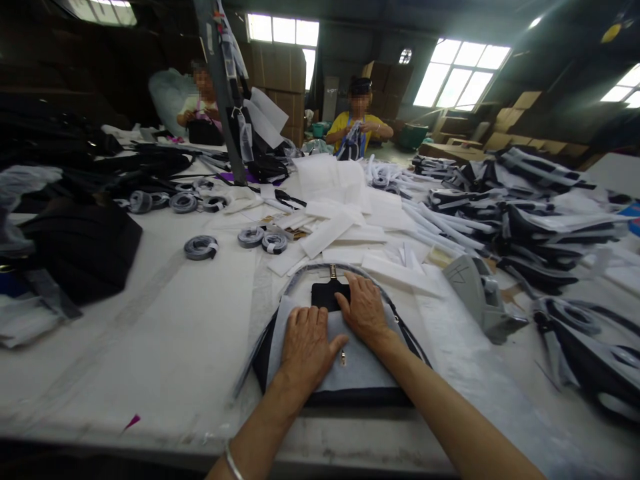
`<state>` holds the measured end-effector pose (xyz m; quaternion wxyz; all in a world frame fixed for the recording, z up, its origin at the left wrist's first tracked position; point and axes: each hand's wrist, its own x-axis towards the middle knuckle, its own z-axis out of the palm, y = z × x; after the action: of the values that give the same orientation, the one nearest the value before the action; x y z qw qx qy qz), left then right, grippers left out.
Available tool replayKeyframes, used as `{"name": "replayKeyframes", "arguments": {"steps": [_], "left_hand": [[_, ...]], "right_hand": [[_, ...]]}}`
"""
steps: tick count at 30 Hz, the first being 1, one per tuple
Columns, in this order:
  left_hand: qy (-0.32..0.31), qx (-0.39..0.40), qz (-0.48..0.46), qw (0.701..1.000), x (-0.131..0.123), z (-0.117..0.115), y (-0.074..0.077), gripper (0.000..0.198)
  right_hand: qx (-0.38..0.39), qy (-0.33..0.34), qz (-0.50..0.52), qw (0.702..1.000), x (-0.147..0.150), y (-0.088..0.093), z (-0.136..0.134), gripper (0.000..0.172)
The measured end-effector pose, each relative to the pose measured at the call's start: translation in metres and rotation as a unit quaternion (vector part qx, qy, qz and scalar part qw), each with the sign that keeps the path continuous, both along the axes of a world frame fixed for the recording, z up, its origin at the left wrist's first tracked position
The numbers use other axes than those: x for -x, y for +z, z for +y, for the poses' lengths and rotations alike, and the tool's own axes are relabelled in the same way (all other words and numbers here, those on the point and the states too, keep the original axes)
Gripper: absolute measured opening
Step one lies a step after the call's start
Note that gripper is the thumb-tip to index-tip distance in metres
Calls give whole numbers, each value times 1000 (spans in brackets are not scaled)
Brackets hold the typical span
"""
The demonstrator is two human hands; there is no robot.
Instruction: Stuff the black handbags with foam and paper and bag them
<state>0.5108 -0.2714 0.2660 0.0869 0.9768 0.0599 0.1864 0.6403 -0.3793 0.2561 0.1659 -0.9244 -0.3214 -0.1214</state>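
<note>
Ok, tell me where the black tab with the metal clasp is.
In the head view, the black tab is just below centre, at the far side of the bag, beyond the left hand and left of the right hand.

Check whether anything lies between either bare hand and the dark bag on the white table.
Yes: a flat, pale grey sheet covers much of the dark bag. The left hand rests on it; the right hand lies over its upper edge, beside a flat black tab. Nothing else visible intervenes.
</note>
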Motion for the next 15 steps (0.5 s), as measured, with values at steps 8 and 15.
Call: {"name": "replayKeyframes", "arguments": {"steps": [8, 15], "left_hand": [[-4, 3, -8, 1000, 2, 0, -4, 55], [-5, 41, 7, 999, 4, 0, -1, 54]], "right_hand": [[-153, 57, 143, 976, -19, -4, -4, 65], [-177, 157, 19, 971, 3, 20, -12, 15]]}}
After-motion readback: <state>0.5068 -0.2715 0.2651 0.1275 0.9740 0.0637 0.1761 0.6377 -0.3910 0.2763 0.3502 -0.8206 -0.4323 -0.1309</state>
